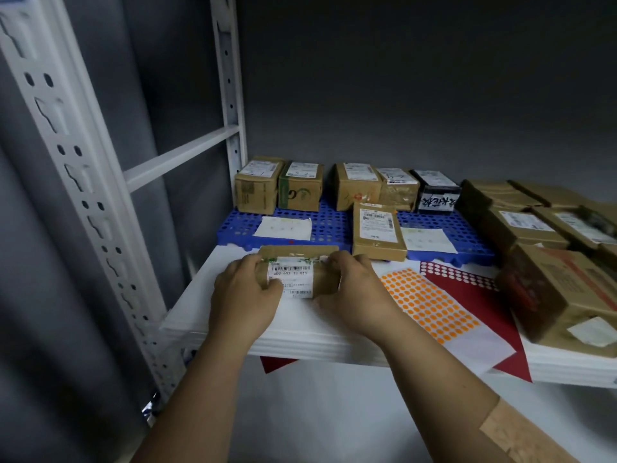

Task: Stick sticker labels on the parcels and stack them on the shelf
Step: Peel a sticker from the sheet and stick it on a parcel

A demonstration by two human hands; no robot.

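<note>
Both hands reach forward, palms down: the left hand (245,297) and right hand (355,292) clasp a small parcel's (293,274) ends (label up) on the white shelf (300,332).

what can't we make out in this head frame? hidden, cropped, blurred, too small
- Held parcel, head view: both ends are covered by the left hand and right hand; label text too small to read.
- Parcels at right: cut off by the frame edge.
- Red sticker sheet: partly under the orange sticker sheet.
- Back-row parcels: labels too small and blurred.
</note>
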